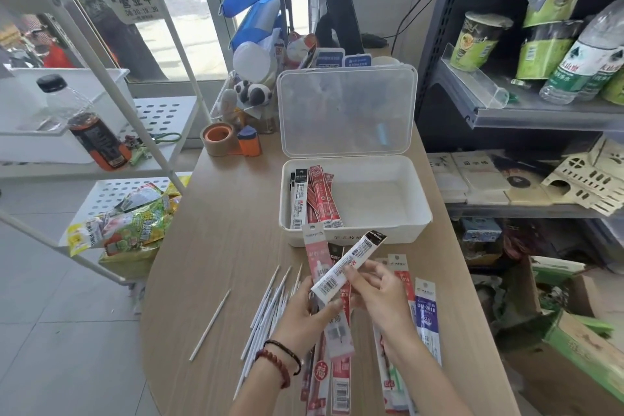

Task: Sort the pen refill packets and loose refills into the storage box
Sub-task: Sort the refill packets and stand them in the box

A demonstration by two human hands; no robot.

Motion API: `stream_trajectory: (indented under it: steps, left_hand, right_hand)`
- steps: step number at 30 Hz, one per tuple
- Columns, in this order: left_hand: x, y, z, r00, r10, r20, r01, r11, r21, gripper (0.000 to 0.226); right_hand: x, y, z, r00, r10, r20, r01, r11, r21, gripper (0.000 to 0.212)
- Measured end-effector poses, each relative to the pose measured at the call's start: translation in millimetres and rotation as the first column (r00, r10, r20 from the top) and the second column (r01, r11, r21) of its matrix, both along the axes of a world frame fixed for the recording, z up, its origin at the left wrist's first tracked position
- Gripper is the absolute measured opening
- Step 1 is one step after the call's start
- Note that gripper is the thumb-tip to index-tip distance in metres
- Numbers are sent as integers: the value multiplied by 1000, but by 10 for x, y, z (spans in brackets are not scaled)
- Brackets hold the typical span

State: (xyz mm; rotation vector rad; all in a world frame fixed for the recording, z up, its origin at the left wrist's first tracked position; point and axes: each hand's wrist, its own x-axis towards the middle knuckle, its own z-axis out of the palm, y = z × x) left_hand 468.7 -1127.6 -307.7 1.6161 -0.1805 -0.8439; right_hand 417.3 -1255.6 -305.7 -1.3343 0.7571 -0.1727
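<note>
Above the near edge of the table (229, 213), your left hand (305, 309) curls its fingers around a bundle of refill packets (315, 253). Your right hand (381, 294) pinches a white packet (344, 272), held tilted just short of the storage box (422, 213). The box stands open, with several sorted packets (312, 199) along its left side. Loose refills (270, 307) lie fanned beside your left hand.

One storage box (371, 235), one left hand (300, 311), one right hand (381, 294), one white packet (347, 268), one pink packet (315, 253), one stray refill (210, 325)
</note>
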Motion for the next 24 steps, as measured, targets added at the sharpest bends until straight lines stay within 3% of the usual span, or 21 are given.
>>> stream_trajectory:
  steps: [4,7,14,20,24]
  left_hand:
    - [18,73,18,997,31,-70,-35,998,-55,38]
    - [81,138,6,988,106,-117,-113,992,-60,37]
    - [357,181,123,970,216,-115,-225,972,-68,29]
    - [591,209,221,947,300,-111,-312,944,-109,30]
    - [708,252,241,920,367,-139,-384,914,-131,28]
  right_hand:
    - [72,-5,22,997,-71,40,74,994,-83,11]
    - [252,-112,94,998,5,61,4,990,-143,8]
    - [977,-374,191,992,127,30,-102,899,-427,29]
    - [1471,-290,54,968,246,-52,-228,773,-591,37]
    - [1619,-220,-115,943,263,-206,-330,639,-695,39]
